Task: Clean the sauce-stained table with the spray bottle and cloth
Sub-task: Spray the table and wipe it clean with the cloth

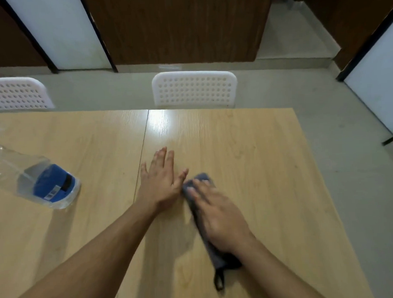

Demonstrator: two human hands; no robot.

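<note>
Both hands lie flat mid-table (258, 146), right hand (218, 213) pressing cloth (200, 178).

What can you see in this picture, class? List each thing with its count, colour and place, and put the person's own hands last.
table: one, light wood, fills the lower part of the view, seam down its middle
bottle: one, clear plastic with a blue label, on the table's left side
cloth: one, dark grey with a loop at its near end, on the table right of the seam
chairs: two, white with perforated backs, tucked in at the table's far edge
left hand: one, flat on the table, fingers spread, beside the cloth
right hand: one, pressing flat on the cloth, blurred
</note>
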